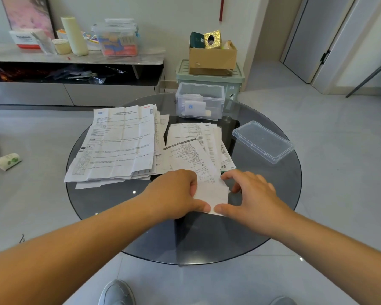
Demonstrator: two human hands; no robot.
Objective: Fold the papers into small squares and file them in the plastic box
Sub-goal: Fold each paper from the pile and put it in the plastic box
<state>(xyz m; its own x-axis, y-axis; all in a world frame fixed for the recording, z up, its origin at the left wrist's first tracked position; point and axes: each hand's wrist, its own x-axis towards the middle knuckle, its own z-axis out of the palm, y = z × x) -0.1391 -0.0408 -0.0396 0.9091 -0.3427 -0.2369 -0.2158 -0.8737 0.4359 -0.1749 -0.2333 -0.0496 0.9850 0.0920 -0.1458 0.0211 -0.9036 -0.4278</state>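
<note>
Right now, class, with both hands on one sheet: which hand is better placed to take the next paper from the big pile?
Probably the left hand. The big pile lies just beyond it, on the left of the table; the right hand would have to cross the held sheet.

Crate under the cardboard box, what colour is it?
The crate is pale green, clearest in the head view.
</note>
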